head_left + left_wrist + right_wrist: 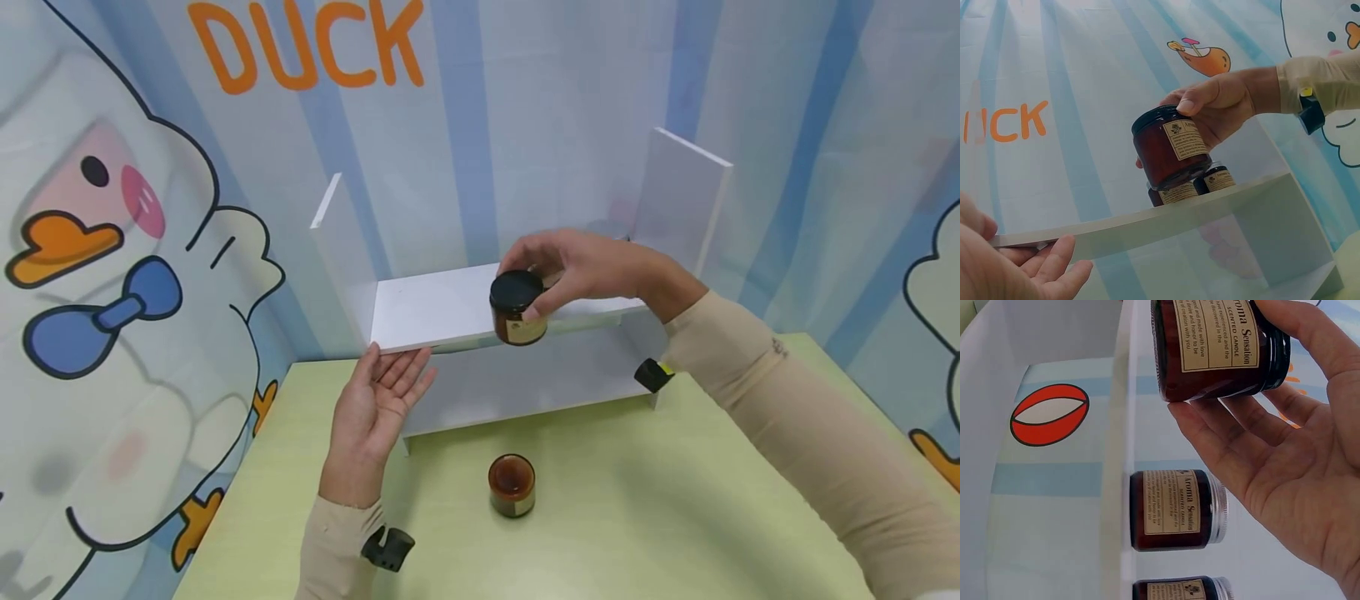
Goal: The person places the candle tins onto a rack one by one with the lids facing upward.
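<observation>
Here, right hand (581,262) grips round amber-glass jar (522,330) (glossy black lid (516,288)).

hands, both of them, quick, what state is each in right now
Left hand: open, palm up at the front edge of the white shelf.
Right hand: closed, holding the black-lidded amber jar above the shelf.

Curtain (555,108) reads "DUCK" in orange; held jar (1210,369) and a second jar (1172,509) read "Aroma Sensation, Scented Candle".
</observation>
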`<state>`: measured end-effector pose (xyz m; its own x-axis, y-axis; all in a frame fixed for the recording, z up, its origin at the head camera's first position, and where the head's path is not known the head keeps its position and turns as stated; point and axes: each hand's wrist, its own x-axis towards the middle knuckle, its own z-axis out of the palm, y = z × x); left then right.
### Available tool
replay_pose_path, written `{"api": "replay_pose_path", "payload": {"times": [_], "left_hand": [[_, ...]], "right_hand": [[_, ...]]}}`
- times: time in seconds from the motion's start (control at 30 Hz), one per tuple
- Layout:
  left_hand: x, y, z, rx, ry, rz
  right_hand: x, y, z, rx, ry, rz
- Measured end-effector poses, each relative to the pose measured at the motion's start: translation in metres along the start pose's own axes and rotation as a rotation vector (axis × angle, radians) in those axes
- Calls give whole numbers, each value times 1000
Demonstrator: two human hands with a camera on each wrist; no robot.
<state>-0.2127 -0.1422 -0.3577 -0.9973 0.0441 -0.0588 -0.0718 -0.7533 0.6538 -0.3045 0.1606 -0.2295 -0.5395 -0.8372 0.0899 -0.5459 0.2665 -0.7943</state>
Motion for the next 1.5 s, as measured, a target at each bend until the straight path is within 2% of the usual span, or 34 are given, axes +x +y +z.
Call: {"api": "replay_pose_path", "payload": {"times": [0.4, 0.97, 1.23, 1.5], "left_hand": [[-2, 0, -2, 9, -4, -2], [-1, -1, -2, 4, -4, 1], [-1, 0, -2, 0, 0, 5], [-1, 0, 0, -3, 7, 0]], "right_hand": [[13, -9, -17, -3, -29, 46], [34, -15, -33, -138, -36, 112], [46, -21, -37, -180, -47, 121], [59, -22, -38, -185, -44, 175]]}}
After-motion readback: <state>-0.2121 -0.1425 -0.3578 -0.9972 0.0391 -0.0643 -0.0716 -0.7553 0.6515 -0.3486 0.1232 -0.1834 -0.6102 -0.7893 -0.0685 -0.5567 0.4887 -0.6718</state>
